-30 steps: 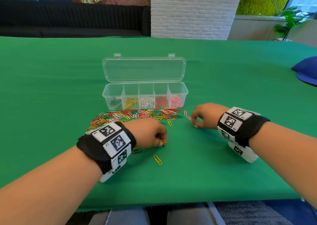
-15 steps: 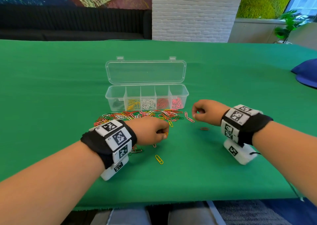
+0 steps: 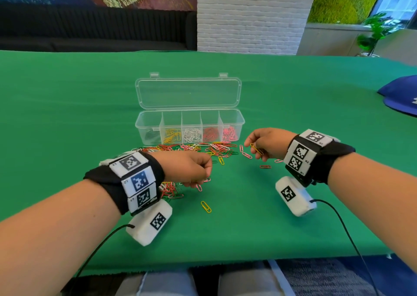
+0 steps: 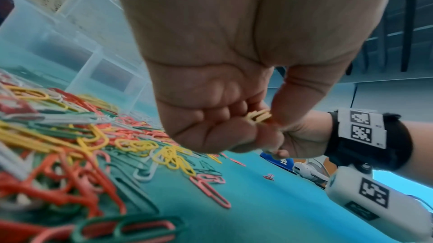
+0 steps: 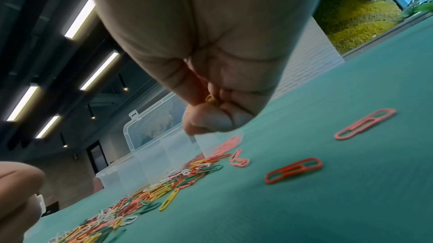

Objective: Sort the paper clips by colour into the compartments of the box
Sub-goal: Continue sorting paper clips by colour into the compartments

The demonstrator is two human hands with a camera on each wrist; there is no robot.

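Note:
A clear five-compartment box (image 3: 190,118) stands open mid-table, holding green, yellow, white, red and pink clips from left to right. A mixed pile of paper clips (image 3: 191,149) lies in front of it. My left hand (image 3: 194,171) hovers over the pile's near edge, fingers curled, pinching yellow clips (image 4: 257,117) between thumb and fingers. My right hand (image 3: 264,145) is raised right of the pile, gripping a yellow clip (image 3: 256,149); the same yellow clip (image 5: 211,99) shows between its curled fingers. A lone yellow clip (image 3: 205,206) lies nearer me.
A red clip (image 3: 265,166) and pink clips (image 3: 246,155) lie loose under my right hand. A blue cap (image 3: 401,97) sits at the table's right edge. The open lid (image 3: 188,91) leans back behind the box. The green table (image 3: 67,106) stretches wide to the left.
Both hands have lifted off the cloth. The right hand rose with a yellow clip and moved slightly right; the left moved forward toward the pile holding yellow clips.

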